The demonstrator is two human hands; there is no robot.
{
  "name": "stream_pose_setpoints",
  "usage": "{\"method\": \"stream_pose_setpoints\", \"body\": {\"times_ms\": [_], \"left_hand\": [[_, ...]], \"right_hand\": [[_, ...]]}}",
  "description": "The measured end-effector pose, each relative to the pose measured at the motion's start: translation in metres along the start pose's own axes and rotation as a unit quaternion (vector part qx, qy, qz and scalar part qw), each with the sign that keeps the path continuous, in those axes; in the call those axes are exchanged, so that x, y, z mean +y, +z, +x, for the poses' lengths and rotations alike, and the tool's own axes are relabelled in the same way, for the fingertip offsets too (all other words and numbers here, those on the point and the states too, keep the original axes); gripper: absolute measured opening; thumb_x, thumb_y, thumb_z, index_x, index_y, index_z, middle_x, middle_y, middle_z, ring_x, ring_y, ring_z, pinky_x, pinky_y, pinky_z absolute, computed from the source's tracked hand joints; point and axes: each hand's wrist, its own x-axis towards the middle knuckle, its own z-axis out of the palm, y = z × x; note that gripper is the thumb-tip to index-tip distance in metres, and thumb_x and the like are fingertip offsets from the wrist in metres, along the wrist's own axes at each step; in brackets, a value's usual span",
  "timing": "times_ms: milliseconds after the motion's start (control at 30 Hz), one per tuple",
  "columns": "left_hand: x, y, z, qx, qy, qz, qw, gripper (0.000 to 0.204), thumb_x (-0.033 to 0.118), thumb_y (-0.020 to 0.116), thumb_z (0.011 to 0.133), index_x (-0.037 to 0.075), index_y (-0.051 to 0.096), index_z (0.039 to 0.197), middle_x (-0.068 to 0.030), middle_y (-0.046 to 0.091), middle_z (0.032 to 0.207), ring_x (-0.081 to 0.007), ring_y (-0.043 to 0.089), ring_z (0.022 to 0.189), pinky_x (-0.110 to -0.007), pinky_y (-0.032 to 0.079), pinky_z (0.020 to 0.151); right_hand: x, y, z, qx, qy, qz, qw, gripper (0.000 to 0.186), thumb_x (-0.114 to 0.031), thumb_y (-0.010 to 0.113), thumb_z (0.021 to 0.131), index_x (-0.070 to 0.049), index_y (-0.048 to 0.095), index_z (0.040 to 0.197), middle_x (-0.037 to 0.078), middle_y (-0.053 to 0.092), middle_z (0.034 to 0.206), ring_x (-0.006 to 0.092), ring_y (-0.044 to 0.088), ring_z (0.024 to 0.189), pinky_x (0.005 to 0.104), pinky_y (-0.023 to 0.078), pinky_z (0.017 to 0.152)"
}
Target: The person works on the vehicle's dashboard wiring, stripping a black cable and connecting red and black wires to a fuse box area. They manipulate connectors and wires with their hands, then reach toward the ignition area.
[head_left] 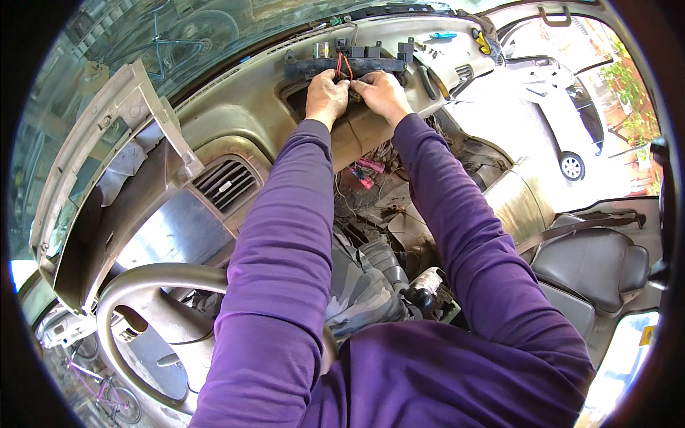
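1. At far left we saw a loose trim panel point(127, 105) tilted up over the dashboard point(239, 107), which we took as set aside there to leave the middle free.
2. Next came the steering wheel point(168, 274), low down, with the slatted air vent point(226, 184) above and to its right; neither was touched.
3. The black box point(307, 68), a long strip bearing small blocks, lay across the dashboard just beyond both hands, probably put there to bring its wiring within reach.
4. Our left hand point(327, 96) had its fingers pinched together on the red wires point(347, 65), which ran down in front of the box; the very tips were partly hidden.
5. Our right hand point(382, 93) met it almost thumb to thumb, its fingers likewise closed on the wires, presumably because such thin strands needed steadying from both sides.
6. Farther right, a dark-handled tool point(426, 80), a blue tool point(444, 35) and a yellow-and-black tool point(481, 43) rested on the dashboard, seemingly parked within easy reach.
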Motion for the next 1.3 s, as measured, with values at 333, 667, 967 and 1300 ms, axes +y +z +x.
{"method": "stream_pose_setpoints", "body": {"times_ms": [333,667,967,1300], "left_hand": [[-0.016,0.001,0.007,-0.081,-0.062,-0.191,0.976,0.023,0.014,0.072,0.085,-0.003,0.075,0.101,-0.0103,0.076,0.090,-0.0163,0.069,0.080,-0.031,0.053,0.079],[0.002,-0.008,0.000,-0.104,-0.056,-0.125,0.985,0.027,0.014,0.069,0.092,-0.003,0.075,0.112,-0.0088,0.075,0.101,-0.0145,0.066,0.090,-0.030,0.051,0.085],[-0.002,-0.009,-0.001,-0.104,-0.045,-0.162,0.980,0.028,0.013,0.069,0.092,-0.001,0.074,0.115,-0.0081,0.076,0.104,-0.0155,0.067,0.092,-0.030,0.051,0.088],[0.015,-0.003,-0.015,0.027,0.012,0.048,0.998,0.034,0.021,0.074,0.087,0.003,0.073,0.115,-0.0210,0.075,0.106,-0.0323,0.073,0.100,-0.039,0.054,0.089]], "right_hand": [[0.003,-0.005,0.003,-0.053,0.027,0.242,0.969,0.032,-0.015,0.066,0.086,0.006,0.075,0.110,0.010,0.076,0.104,0.0178,0.067,0.094,0.0297,0.049,0.088],[0.017,0.007,0.015,0.010,0.014,0.089,0.996,0.034,-0.027,0.065,0.083,-0.014,0.079,0.110,0.014,0.076,0.110,0.0314,0.071,0.105,0.0372,0.052,0.096],[-0.004,0.000,0.004,0.028,0.027,0.005,0.999,0.038,-0.047,0.071,0.085,-0.018,0.080,0.109,0.012,0.076,0.111,0.0322,0.070,0.108,0.0416,0.052,0.095],[-0.011,-0.001,0.001,0.032,0.034,-0.056,0.997,0.040,-0.043,0.069,0.088,-0.010,0.078,0.109,0.017,0.076,0.105,0.0328,0.072,0.101,0.0404,0.054,0.090]]}}
